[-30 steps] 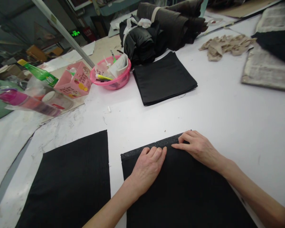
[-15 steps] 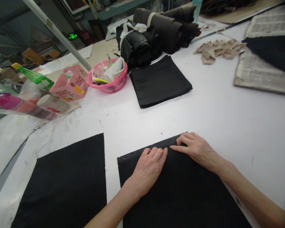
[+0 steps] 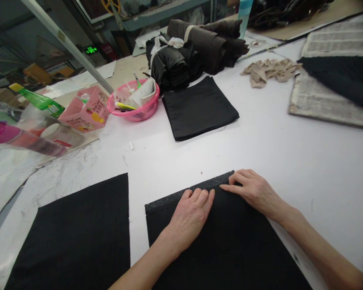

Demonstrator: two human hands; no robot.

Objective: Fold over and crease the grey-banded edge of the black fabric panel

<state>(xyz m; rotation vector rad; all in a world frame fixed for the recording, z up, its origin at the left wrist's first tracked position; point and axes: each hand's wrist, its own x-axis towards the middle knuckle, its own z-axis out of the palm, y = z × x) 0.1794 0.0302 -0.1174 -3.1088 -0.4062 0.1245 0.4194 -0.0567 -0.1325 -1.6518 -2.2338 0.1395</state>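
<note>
A black fabric piece lies flat before me, with a dark grey speckled strip along its far edge. My left hand presses down on the fabric just below the strip, its fingers curled and its thumb tip on the cloth. At the strip's right end, my right hand is closed on the far corner of the piece, thumb and fingers bent in a pinch. What lies under the curled fingers is hidden. To the left lies a second black fabric piece, which neither hand touches.
Beyond my hands lies a stack of black fabric on the white table. Tied dark fabric rolls, a pink basin and a pink box stand behind. Beige cloth and a grey pad are at right.
My right hand has shifted slightly right along the strip, toward the corner, widening the gap between my thumbs. My left hand stays nearly in place. The whole view has shifted a little.
</note>
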